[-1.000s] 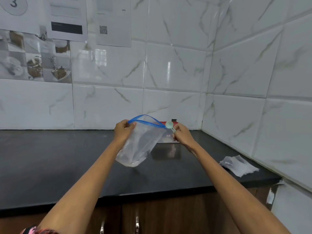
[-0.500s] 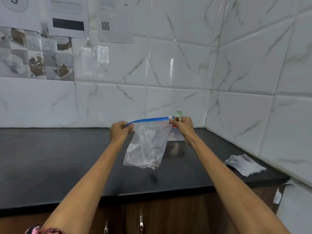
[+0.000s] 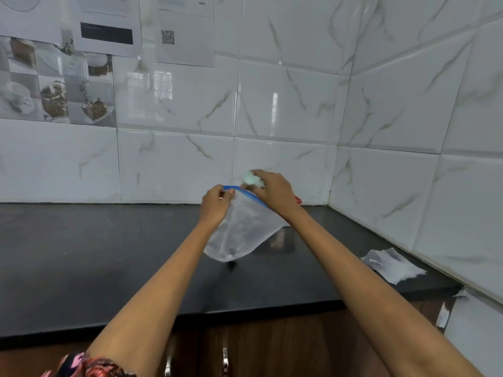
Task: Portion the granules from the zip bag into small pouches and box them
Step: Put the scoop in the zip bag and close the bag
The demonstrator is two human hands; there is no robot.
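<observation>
A clear zip bag (image 3: 241,232) with a blue zip strip hangs in the air above the black counter (image 3: 109,254). My left hand (image 3: 216,204) pinches the left end of the strip. My right hand (image 3: 273,190) holds the strip's right part and also grips a small pale green scoop (image 3: 249,178), which is blurred. The bag looks almost empty; I cannot make out granules in it. Small white pouches (image 3: 392,263) lie in a loose pile at the counter's right end. A box with a red edge (image 3: 298,199) is mostly hidden behind my right hand.
White marble tiles form the back wall and the right wall, meeting in a corner (image 3: 330,197). Printed sheets (image 3: 185,31) hang on the back wall at upper left. Brown cabinet doors with metal handles (image 3: 224,360) sit below the counter's front edge.
My right hand has slid left along the zip strip toward my left hand, and the strip now slopes down to the right. The bag swung slightly and the camera tilted.
</observation>
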